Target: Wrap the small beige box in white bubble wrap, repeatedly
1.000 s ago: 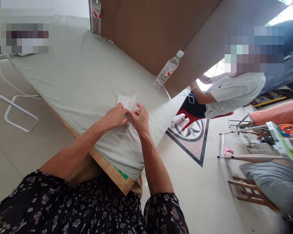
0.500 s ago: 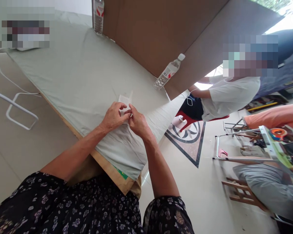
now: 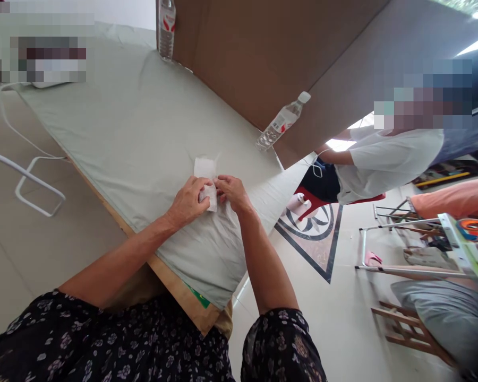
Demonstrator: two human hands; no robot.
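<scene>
A small white folded paper (image 3: 206,171) lies on the pale green cloth (image 3: 127,127) that covers the table. My left hand (image 3: 189,200) presses on the paper's near end with curled fingers. My right hand (image 3: 233,192) pinches the paper's right edge next to it. Both hands meet over the near part of the paper, which hides that end.
Two plastic water bottles stand by a brown cardboard wall (image 3: 255,58): one (image 3: 282,121) at the right, one (image 3: 167,29) at the back. A person in a white shirt (image 3: 386,162) sits beyond the table's right end. A white cable (image 3: 19,139) and metal frame (image 3: 27,178) lie on the floor at left.
The paper was raised and spread between my fingers; now it lies flatter and narrower on the cloth, with both hands pressing its near end.
</scene>
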